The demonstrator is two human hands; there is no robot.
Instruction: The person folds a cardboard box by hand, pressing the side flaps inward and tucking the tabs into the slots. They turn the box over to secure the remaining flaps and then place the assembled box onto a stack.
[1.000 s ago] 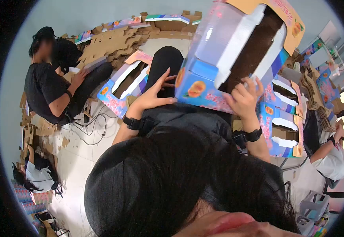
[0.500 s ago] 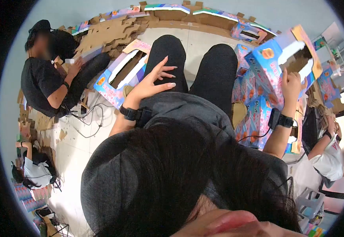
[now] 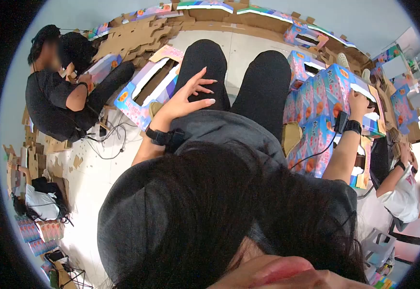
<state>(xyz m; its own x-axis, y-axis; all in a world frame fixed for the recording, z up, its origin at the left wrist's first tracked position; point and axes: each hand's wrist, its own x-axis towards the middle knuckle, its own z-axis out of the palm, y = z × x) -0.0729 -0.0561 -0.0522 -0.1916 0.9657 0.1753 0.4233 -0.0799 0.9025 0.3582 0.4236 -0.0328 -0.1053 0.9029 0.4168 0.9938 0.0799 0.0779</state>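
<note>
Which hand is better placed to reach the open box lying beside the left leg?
Likely left: the left hand lies free on the thigh beside that open box; the right hand holds a stacked box opposite.

The printed carton (image 3: 333, 84) under the right hand (image 3: 359, 103), at three o'clock, is cardboard with a glossy blue-and-pink coated face. The stacked cartons (image 3: 311, 139) below it carry the same slick print. The left hand (image 3: 186, 103), fingers spread, lies on matt black cloth trousers (image 3: 205, 67). At eleven o'clock the flat blanks (image 3: 133, 41) are bare corrugated cardboard, brown, dull and rough-edged. The open carton (image 3: 145, 94) at ten o'clock shows matt white flaps and raw brown board inside. The wrist band (image 3: 160, 137) is matt black. The floor (image 3: 99, 178) at eight o'clock is pale, smooth tile with a faint sheen. The top (image 3: 219, 127) is grey matt cloth.
</note>
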